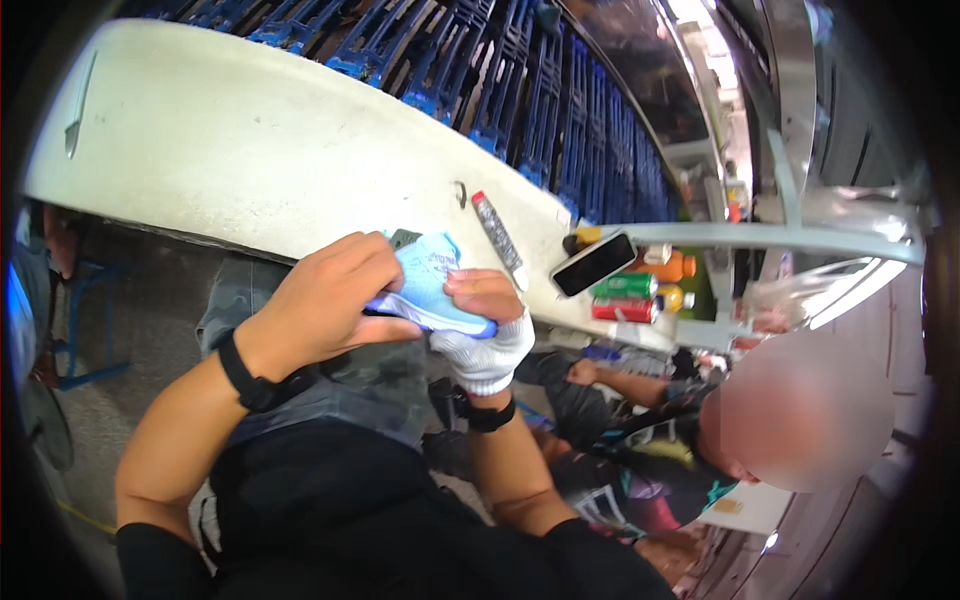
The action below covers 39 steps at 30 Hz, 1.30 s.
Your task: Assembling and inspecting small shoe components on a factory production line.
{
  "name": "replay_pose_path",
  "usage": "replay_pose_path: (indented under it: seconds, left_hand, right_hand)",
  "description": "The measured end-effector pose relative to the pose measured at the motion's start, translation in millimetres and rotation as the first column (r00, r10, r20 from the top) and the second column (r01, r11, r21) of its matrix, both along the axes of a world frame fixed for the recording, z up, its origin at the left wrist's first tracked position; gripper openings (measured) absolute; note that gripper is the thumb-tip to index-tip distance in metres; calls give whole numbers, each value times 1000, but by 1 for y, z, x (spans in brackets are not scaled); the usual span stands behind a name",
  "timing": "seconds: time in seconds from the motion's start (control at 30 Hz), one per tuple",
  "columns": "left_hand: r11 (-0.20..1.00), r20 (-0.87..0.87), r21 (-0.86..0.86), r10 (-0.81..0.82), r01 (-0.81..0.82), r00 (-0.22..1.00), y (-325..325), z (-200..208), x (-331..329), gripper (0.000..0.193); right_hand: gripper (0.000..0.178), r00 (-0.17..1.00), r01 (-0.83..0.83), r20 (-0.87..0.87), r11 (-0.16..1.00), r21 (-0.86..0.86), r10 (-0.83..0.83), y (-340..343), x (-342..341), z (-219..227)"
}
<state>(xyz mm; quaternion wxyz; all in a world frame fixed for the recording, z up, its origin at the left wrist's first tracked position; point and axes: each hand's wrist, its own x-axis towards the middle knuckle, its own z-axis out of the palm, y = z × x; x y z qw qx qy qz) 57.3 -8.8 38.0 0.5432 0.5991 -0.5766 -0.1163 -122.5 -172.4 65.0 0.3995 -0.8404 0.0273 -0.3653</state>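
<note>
A light blue, soft-looking piece point(428, 284) with small dark printed marks and a violet-blue lower edge is held between my two hands, above the near edge of the white table; I cannot tell its exact kind. My left hand point(335, 290), bare with a black band at the wrist, pinches its left side between thumb and fingers. On its right side my right hand point(490, 325) grips it, wearing a white knit glove that leaves the fingertips bare. A red-ended marker pen point(497, 238) lies on the table just beyond my right hand.
The white table point(250, 130) curves along a row of blue racks point(480, 85). A small dark curved item point(461, 194) lies near the marker. At right are a phone point(593, 264), a green can point(627, 285), a red can point(625, 310) and bottles point(675, 267). Another person point(640, 450) sits at right.
</note>
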Motion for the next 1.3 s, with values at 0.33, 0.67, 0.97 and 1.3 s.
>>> replay_pose_path:
  seconds: [0.33,0.67,0.97,1.3]
  left_hand:
    - [969,266,-148,233,-199,935,29,14,19,68]
    - [992,250,123,-5,-27,968,-37,44,60,60]
    - [878,81,479,-71,24,994,-60,62,73,65]
    - [872,-5,490,15,-11,1000,-53,43,92,68]
  right_hand:
    - [60,977,-127,160,216,968,-141,8,25,4]
    - [117,958,-225,-29,813,537,284,-45,77,-1]
    - [61,974,-124,-83,803,582,210,-47,98,-16]
    - [28,948,-316,234,575,754,213,-54,122,-26]
